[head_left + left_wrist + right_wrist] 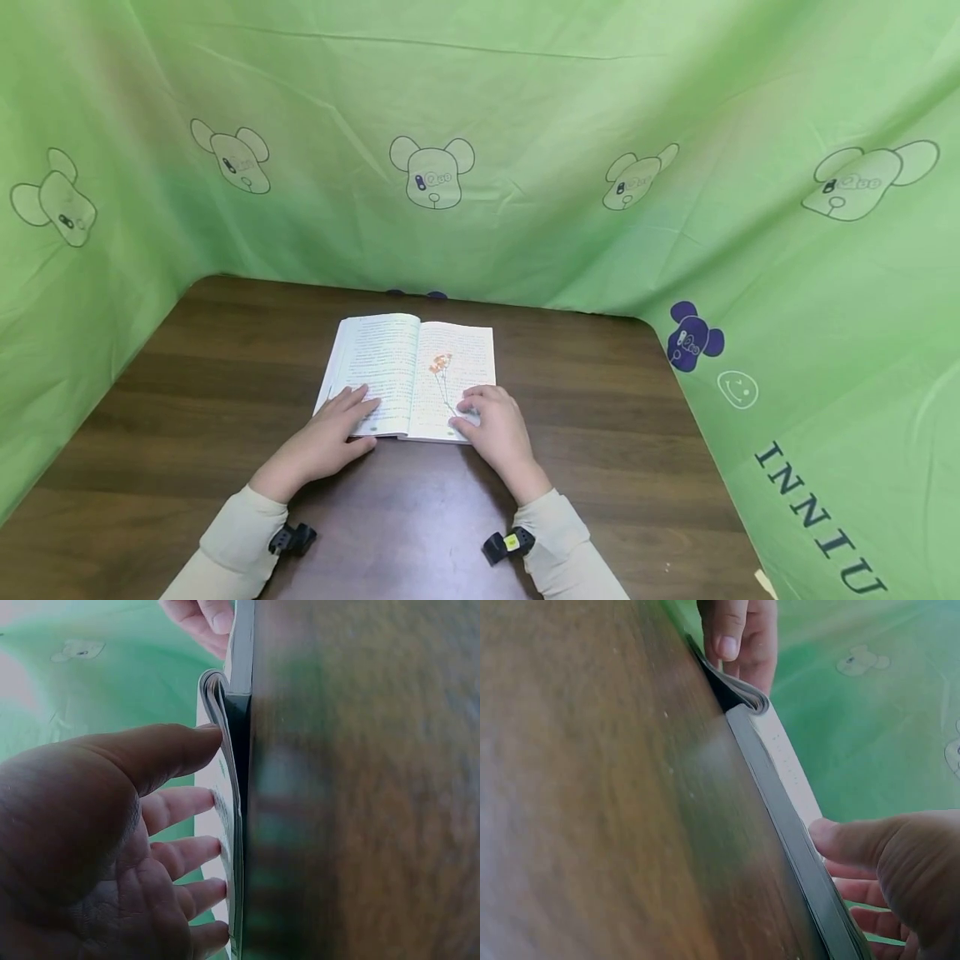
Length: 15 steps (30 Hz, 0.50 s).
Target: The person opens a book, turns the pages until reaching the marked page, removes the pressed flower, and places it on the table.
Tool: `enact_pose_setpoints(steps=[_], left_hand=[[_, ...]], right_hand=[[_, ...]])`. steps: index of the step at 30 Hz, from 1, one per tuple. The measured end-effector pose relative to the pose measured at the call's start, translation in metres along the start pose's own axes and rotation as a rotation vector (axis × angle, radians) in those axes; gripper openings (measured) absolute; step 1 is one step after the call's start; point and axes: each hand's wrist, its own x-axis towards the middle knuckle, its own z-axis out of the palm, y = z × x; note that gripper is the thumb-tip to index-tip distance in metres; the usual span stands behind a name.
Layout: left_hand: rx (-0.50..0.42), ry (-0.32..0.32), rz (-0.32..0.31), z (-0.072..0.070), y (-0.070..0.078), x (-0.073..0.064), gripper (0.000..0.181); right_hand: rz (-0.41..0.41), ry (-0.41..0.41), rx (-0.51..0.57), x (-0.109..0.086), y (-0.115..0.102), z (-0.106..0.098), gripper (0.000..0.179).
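An open book (378, 367) of printed pages lies on the table. On its right page is a small orange flower with thin stems (441, 363); I cannot tell whether it is real or printed. My left hand (330, 433) rests with spread, fairly straight fingers on the lower left page, its thumb at the bottom edge, as the left wrist view also shows (127, 832). Over the lower right page, my right hand (495, 421) has loosely bent fingers, thumb and forefinger apart beside the stem ends. In the right wrist view its thumb (847, 838) touches the page near the edge.
The brown wooden table (600, 433) extends around the book. A green curtain (525, 233) with printed bear heads hangs along the back and sides. Small black devices (292, 540) are strapped at both wrists, over light sleeves.
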Motion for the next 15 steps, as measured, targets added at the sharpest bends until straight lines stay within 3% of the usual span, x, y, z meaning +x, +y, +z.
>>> enact_pose_setpoints(steps=[9, 15], left_hand=[[-0.032, -0.014, 0.006, -0.0015, -0.0035, -0.0047, 0.06], [-0.034, -0.016, 0.009, -0.0004, -0.0067, -0.004, 0.06]], right_hand=[[-0.002, 0.052, -0.033, -0.0008, -0.0047, 0.0027, 0.009], [-0.031, 0.094, -0.11, 0.0013, -0.0055, 0.0051, 0.008]])
